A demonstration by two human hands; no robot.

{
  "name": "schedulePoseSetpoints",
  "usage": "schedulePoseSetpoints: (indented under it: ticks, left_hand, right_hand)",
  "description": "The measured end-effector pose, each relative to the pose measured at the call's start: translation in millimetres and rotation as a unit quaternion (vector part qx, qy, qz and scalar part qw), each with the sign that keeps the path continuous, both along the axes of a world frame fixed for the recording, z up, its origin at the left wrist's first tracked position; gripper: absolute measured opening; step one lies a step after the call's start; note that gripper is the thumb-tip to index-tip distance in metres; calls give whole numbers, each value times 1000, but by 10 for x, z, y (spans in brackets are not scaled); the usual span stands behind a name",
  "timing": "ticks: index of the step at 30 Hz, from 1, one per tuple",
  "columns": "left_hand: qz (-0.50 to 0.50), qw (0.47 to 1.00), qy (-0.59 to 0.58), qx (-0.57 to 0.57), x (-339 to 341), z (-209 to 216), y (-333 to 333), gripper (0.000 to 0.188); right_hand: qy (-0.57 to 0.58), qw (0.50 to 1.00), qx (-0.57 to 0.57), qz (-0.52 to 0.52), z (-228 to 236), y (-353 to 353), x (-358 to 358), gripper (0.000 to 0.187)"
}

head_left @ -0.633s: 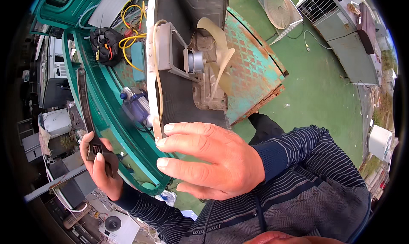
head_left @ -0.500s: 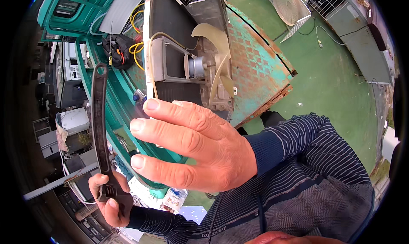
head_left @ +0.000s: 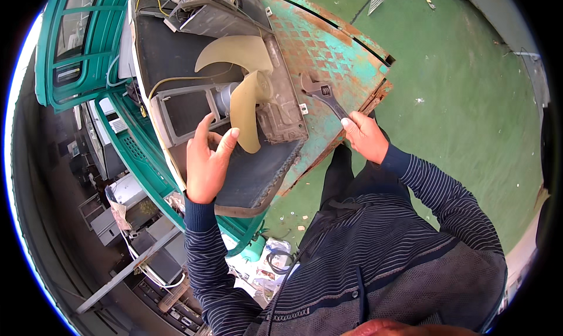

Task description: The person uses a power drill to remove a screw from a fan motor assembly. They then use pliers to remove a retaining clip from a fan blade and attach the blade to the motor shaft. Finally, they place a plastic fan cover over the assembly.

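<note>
My right hand (head_left: 368,137) is closed around the handle of a dark adjustable wrench (head_left: 333,103). The wrench's jaw end points up and left, over the rusty green metal bed. My left hand (head_left: 206,163) holds nothing, its thumb and fingers apart, just below a beige plastic fan (head_left: 246,116). That fan sits on the shaft of a small silver motor (head_left: 223,99), which a grey frame bracket (head_left: 167,122) carries. They belong to an opened air-conditioner outdoor unit (head_left: 249,183) with a dark finned coil and a dirty metal base. My fingers partly overlap the bracket's lower edge.
The unit lies on a worn green and rust truck bed (head_left: 331,60) with a teal side rail (head_left: 141,166). A teal cab (head_left: 88,54) stands at upper left. Green floor (head_left: 446,101) stretches to the right. Scrap appliances (head_left: 141,242) lie at lower left.
The wrench has passed from my left hand to my right. My right hand has moved right, and my left has come up over the unit. The view has shifted too.
</note>
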State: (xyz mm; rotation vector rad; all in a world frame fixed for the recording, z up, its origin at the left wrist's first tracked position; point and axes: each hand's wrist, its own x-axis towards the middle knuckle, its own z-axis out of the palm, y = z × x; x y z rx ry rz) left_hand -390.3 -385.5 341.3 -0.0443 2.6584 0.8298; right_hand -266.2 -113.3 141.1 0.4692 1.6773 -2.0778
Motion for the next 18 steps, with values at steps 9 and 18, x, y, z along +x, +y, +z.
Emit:
schedulePoseSetpoints:
  ticks: [9,18]
  left_hand:
    - [-239,904,148,-322,-270,-867,-222,42]
    - [-206,921,91,-318,-268,-842,-218,38]
  right_hand:
    - [-115,960,-228,-112,-574,-1056,-356,21]
    - [-81,984,-22,-156,-842,-1726,-594,29]
